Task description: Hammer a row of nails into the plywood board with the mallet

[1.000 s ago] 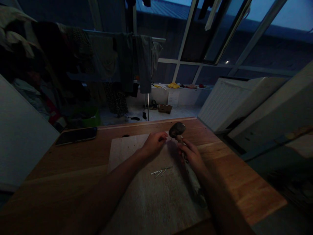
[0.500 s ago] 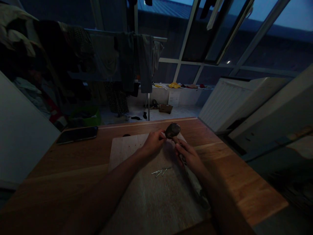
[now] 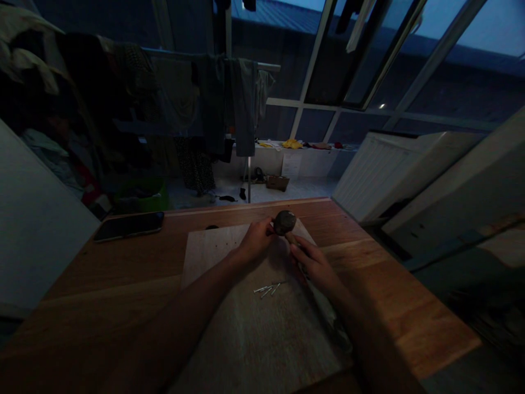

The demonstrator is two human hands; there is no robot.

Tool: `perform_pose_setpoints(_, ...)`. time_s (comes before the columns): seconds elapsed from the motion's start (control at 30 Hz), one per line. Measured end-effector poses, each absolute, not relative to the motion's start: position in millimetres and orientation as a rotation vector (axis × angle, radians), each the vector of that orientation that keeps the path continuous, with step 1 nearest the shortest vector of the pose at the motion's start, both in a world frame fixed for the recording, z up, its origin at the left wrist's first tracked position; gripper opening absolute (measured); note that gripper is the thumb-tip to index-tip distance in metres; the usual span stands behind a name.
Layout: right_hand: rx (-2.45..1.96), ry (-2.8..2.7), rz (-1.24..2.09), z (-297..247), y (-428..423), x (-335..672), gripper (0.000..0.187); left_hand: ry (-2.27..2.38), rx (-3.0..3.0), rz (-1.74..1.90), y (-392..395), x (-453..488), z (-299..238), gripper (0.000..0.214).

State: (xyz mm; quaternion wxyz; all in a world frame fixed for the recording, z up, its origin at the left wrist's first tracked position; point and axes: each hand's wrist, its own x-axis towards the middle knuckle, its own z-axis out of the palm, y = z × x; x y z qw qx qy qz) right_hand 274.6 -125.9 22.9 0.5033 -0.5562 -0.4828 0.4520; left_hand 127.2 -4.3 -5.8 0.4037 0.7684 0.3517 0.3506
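Observation:
In my right hand [image 3: 315, 262] is the wooden handle of a hammer, with its dark rounded head [image 3: 284, 221] tilted over the far right part of a pale wooden board [image 3: 246, 339]. My left hand [image 3: 255, 238] rests on the board just left of that head, thumb and forefinger pinched together. The head hides part of those fingertips, so what they hold cannot be made out. Nearer to me, several loose silvery nails [image 3: 267, 290] lie on the board. Below my right hand a long greyish shape [image 3: 330, 317] runs along the board's right side; whether it belongs to the handle is unclear.
A phone [image 3: 129, 226] lies at the back left of the wooden table [image 3: 381, 284]. Small dark spots [image 3: 227, 244] dot the board's far left part. Beyond the table are hanging clothes [image 3: 245, 104], a green tub [image 3: 158, 197] and a white ribbed appliance [image 3: 377, 169].
The hammer head has shifted slightly left and lower, closer to my left fingertips. My right hand has moved a little left with it. My left hand and the loose nails stay put.

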Motion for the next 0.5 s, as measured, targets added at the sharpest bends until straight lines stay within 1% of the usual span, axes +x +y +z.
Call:
perform_pose_setpoints(0.13, -1.322, -1.202, 1.082, 21.7, -126.5, 276.7, 0.041, 0.890, 1.995, 0.871, -4.2, 125.0, -4.1, 0.030)
perform_pose_setpoints(0.23, -1.313, -1.152, 1.032, 24.5, -126.5, 278.5, 0.041, 0.938, 2.128, 0.861, -6.2, 117.9, 9.5, 0.031)
perform_pose_setpoints(0.3, -1.312, -1.106, 1.018, 27.0, -125.8, 279.5, 0.043, 0.842, 2.240, 0.705, -11.4, 112.2, 23.8, 0.021)
perform_pose_setpoints(0.37, -1.325, -1.063, 1.006, 28.7, -124.6, 280.5, 0.045, 0.606, 2.333, 0.425, -21.2, 108.5, 38.4, 0.010)
perform_pose_setpoints(0.43, -1.334, -1.032, 0.996, 29.1, -123.6, 281.8, 0.047, 0.430, 2.386, 0.203, -34.3, 108.2, 49.2, 0.012)
perform_pose_setpoints(0.5, -1.332, -1.014, 0.984, 28.7, -123.0, 282.9, 0.047, 0.420, 2.432, 0.100, -47.3, 111.0, 54.0, 0.020)
